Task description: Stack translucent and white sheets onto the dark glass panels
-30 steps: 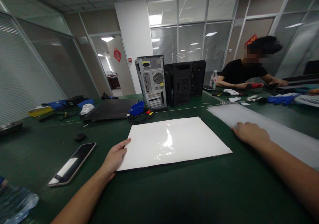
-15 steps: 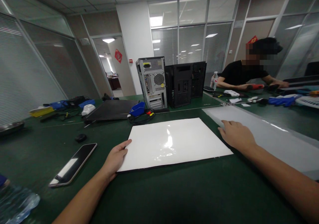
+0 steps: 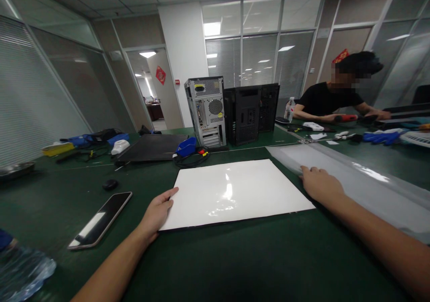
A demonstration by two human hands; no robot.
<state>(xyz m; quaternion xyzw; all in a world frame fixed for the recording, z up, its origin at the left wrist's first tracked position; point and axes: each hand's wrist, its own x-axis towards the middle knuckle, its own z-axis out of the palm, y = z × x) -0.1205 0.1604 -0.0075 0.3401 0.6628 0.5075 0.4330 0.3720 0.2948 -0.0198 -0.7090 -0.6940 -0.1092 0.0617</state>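
Green table (image 3: 218, 257) (hands on white panel (image 3: 231, 192))

Glossy white panel (image 3: 231, 192) on dark green table (image 3: 235, 257).

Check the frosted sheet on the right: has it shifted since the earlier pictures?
Yes. Under the right hand, the frosted sheet has slid left, closing on the white panel, whose near edge the left hand touches.
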